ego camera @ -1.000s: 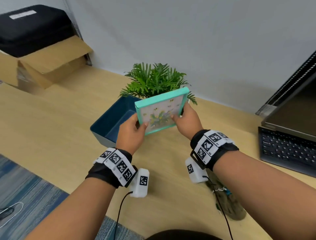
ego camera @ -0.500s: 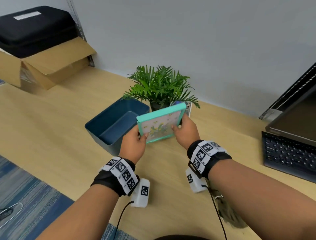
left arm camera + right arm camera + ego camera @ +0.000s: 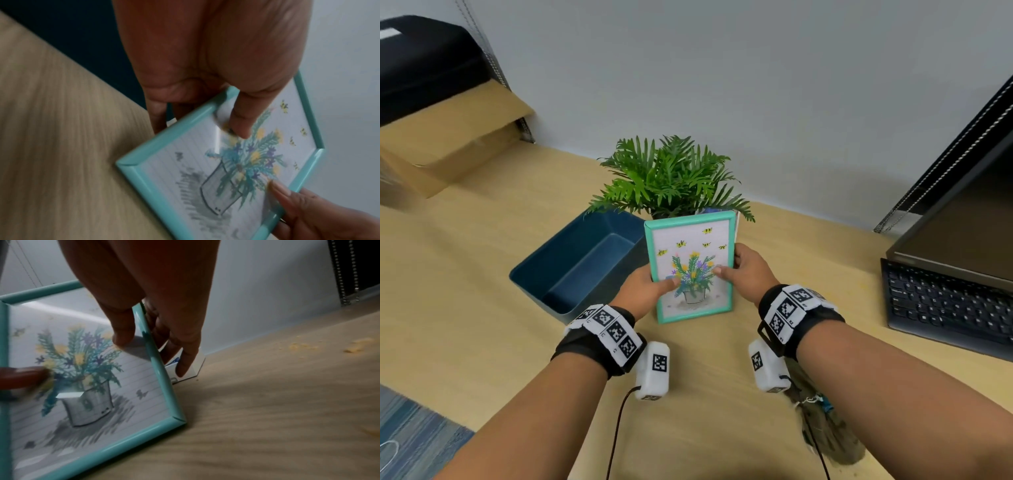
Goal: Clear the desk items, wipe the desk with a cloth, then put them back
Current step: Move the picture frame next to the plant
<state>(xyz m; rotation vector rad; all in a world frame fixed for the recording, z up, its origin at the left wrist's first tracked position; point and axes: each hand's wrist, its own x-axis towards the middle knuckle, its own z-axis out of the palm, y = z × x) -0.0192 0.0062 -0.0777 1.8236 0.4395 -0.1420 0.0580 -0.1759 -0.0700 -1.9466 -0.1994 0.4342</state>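
A teal picture frame (image 3: 690, 267) with a drawing of flowers and bees stands upright on the wooden desk (image 3: 465, 274), its bottom edge touching the wood (image 3: 115, 449). My left hand (image 3: 645, 291) pinches its left edge, thumb on the glass (image 3: 238, 123) and fingers behind. My right hand (image 3: 748, 270) pinches the right edge the same way, thumb on the glass (image 3: 123, 335). Behind the frame stands a green potted plant (image 3: 671, 178). A greyish cloth (image 3: 825, 431) lies on the desk under my right forearm.
An empty dark blue bin (image 3: 582, 263) sits left of the frame. A laptop (image 3: 948, 274) stands at the right. A cardboard box (image 3: 448, 137) with a black case (image 3: 424, 65) is far left. Yellowish crumbs (image 3: 329, 345) lie on the desk to the right.
Both hands turned the frame from tilted and raised to upright and brought it down onto the desk in front of the plant.
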